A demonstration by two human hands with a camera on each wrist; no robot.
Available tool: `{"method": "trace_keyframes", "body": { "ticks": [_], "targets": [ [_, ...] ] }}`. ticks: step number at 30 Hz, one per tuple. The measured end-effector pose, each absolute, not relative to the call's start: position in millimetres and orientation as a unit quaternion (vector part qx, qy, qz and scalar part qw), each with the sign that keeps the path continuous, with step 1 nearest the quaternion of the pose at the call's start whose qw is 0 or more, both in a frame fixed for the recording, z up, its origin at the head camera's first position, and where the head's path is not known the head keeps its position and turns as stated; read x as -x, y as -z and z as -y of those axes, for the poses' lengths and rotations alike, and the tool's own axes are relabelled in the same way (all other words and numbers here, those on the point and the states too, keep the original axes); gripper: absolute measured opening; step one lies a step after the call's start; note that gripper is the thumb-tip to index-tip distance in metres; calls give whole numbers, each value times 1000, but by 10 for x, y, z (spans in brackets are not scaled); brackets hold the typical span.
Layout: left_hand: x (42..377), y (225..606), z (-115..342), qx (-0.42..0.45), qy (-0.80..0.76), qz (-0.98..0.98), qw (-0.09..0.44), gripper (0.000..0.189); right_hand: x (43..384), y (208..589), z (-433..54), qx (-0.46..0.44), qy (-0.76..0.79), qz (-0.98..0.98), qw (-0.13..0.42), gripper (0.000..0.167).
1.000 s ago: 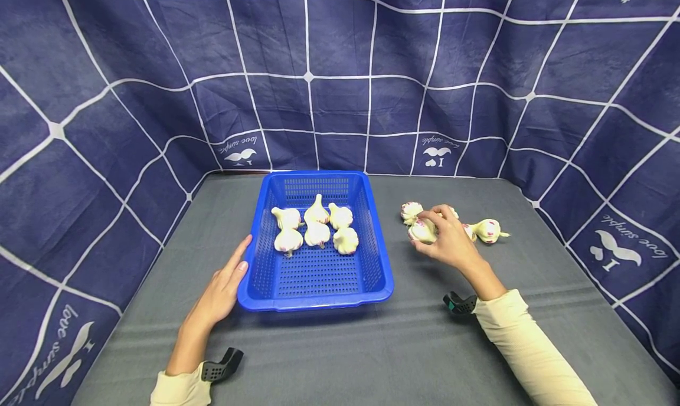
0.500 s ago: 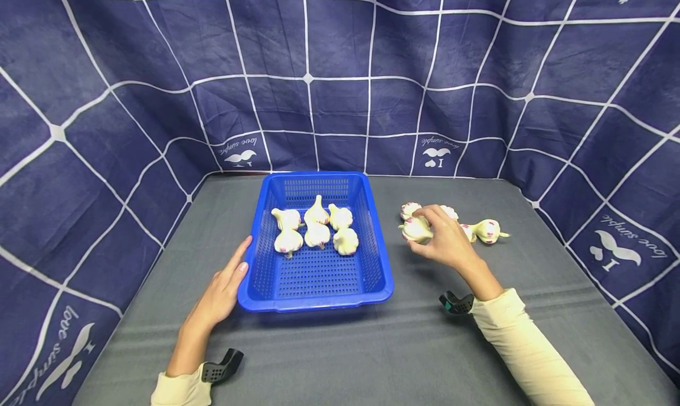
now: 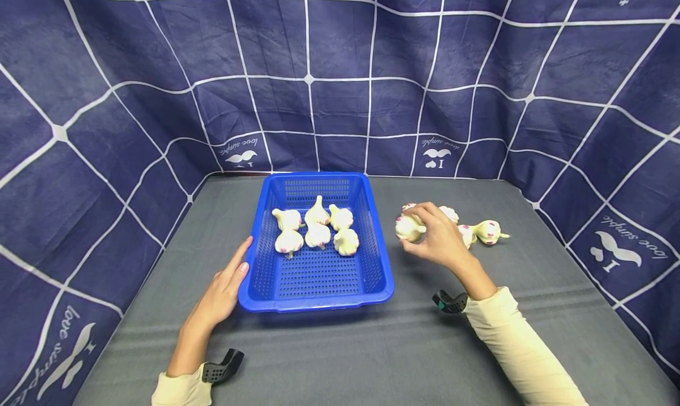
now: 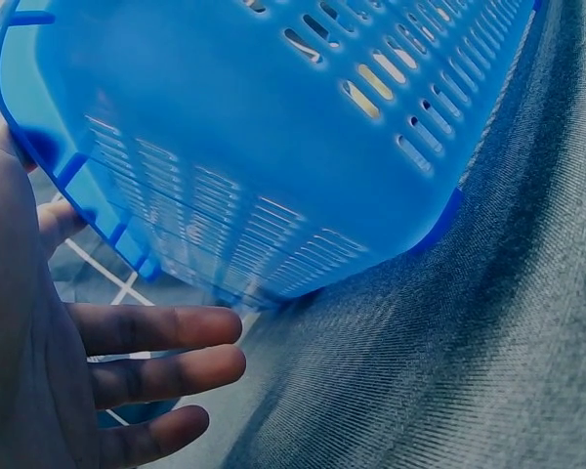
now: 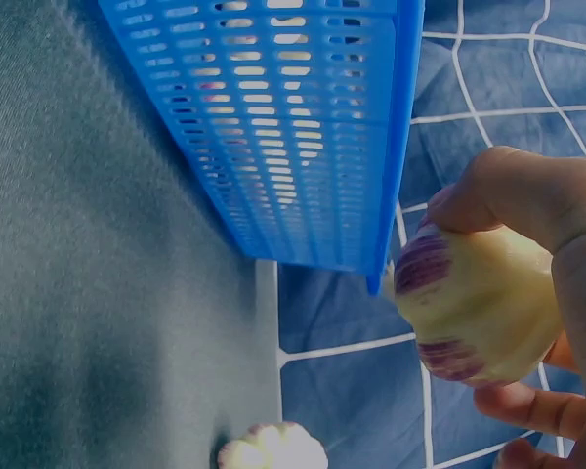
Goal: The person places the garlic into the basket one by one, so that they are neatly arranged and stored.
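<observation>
My right hand point(image 3: 438, 238) pinches a garlic bulb point(image 3: 408, 228) between thumb and fingers, just right of the blue basket point(image 3: 316, 305). Up close in the right wrist view, this pale bulb point(image 5: 483, 308) shows purple patches, and it is held clear of the table. My left hand point(image 3: 220, 291) lies along the basket's left side, fingertips at the rim. In the left wrist view several fingers point(image 4: 166, 376) stretch out straight below the rim. Inside the basket, several garlic bulbs point(image 3: 317, 235) sit in two rows toward the back and middle.
More garlic bulbs lie on the grey cloth point(image 3: 340, 359) at the right, among them one bulb point(image 3: 488, 232) with its stem pointing right. Part of another bulb shows behind my right hand. A blue curtain point(image 3: 340, 52) with white lines surrounds the table's back and sides.
My right hand has lifted the garlic bulb from the group on the right and moved it left toward the basket, turning it on the way. The left hand and basket stay put.
</observation>
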State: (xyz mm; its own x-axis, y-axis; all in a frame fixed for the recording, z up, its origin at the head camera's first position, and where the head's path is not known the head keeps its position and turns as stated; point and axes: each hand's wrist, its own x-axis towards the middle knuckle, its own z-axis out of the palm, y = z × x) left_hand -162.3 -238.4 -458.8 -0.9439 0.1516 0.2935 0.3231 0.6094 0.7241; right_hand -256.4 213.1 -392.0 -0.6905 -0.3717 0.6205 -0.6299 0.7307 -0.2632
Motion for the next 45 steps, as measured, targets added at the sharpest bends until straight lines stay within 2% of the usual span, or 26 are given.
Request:
{"method": "trace_keyframes", "body": {
  "ticks": [10,24,33,45],
  "targets": [
    [1615,4596,2386,133,420,891,105,51,2570,3889,-2044,-296,-239,882,277,51],
    [1615,4575,2377,129,419,894,95,52,2562,3782,-1841,-332,-242,867,282,61],
    [1614,4575,2375,127,419,894,95,52,2589,3774,-1744,-371,-268,838,297,58],
    [1609,4571,2379,126,417,895,97,51,2593,3730,-1630,-390,-277,833,277,56]
  ]
}}
